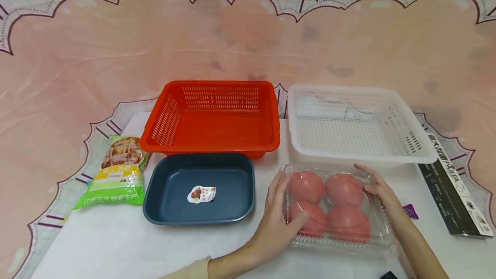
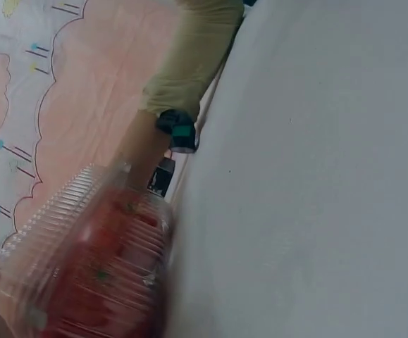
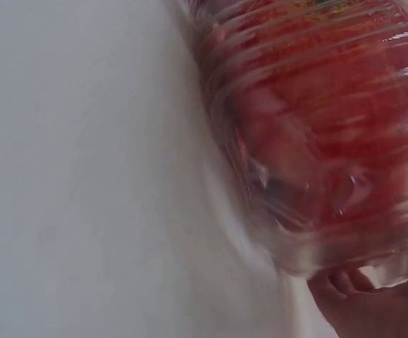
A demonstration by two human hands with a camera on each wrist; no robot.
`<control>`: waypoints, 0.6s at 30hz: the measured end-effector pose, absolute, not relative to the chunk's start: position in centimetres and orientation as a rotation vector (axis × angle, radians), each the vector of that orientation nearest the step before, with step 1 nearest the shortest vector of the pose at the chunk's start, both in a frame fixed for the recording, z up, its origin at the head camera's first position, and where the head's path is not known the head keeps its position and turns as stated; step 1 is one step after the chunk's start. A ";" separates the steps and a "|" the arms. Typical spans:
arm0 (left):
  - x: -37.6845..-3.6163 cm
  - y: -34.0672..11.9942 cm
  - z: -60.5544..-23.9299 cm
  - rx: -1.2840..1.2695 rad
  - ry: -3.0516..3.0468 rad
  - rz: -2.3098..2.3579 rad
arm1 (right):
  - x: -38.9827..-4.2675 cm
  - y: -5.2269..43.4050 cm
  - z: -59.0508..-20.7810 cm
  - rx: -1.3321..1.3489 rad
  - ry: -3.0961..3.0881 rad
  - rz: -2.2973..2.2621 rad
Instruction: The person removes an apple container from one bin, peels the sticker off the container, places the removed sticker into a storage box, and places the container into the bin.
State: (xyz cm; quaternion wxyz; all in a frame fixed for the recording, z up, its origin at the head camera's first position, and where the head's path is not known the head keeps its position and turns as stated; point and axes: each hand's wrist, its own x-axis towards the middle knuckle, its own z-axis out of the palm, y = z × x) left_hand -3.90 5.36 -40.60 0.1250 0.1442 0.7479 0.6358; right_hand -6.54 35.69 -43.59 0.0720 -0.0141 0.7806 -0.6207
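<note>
A clear plastic box [image 1: 381, 227] with red tomatoes [image 1: 348, 223] inside stands between both hands at the front right of the table. My left hand [image 1: 277, 218] grips its left side, the thumb over the lid and the fingers along the edge. On the opposite side, my right hand [image 1: 381, 190] holds the box near its far right corner. The right wrist view shows curled fingers [image 3: 337, 292] at the box's end. In the left wrist view, the ribbed side of the box and the tomatoes [image 2: 112, 260] are blurred.
Behind the box stands a white basket [image 1: 418, 156], with a red basket [image 1: 211, 146] to its left. A dark blue tray [image 1: 170, 210] bearing a small label card [image 1: 201, 194] and a green food bag [image 1: 116, 180] lie left. A black pasta box [image 1: 453, 193] and purple packet [image 1: 410, 211] lie right.
</note>
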 end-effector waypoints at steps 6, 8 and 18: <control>-4.2 6.2 -41.6 0.383 2.247 1.870 | -5.3 35.7 -42.6 0.155 2.529 -1.643; -4.3 6.2 -42.0 0.320 2.210 1.873 | -4.8 35.6 -42.4 0.188 2.586 -1.605; -4.6 6.0 -43.0 0.210 2.044 2.015 | -1.4 34.4 -42.2 0.586 2.173 -1.802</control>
